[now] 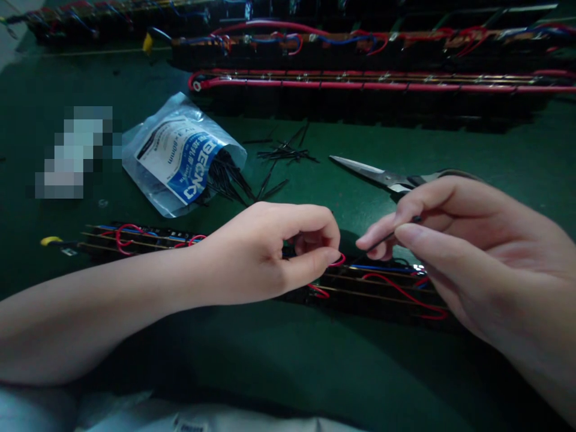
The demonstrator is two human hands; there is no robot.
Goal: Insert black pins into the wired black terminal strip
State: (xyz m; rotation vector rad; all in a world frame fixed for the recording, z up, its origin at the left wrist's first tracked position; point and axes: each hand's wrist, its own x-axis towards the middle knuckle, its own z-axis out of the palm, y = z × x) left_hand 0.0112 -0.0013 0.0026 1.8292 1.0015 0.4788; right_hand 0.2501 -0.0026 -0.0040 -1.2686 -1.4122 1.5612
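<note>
My left hand (288, 252) pinches a small loop of red wire (342, 259) between thumb and forefinger. That wire belongs to a long black strip-shaped assembly (387, 294) with brass-coloured rails and red and blue wires, lying across the table beneath both hands. In my right hand (450, 240) a short black cable tie (382, 241) is pinched between thumb and forefinger, its tip pointing down and left toward the left hand. Behind the right fingers lie scissors (373, 173) with dark handles, their blades pointing left; the right hand partly covers the handles.
An opened plastic bag (153, 174) of black cable ties lies left of centre, several loose ties (288, 151) beside it. More wired assemblies (315, 84) run along the back of the green table (288, 348). A yellow-ended wire (50, 241) sticks out at left. A pixelated patch hides something.
</note>
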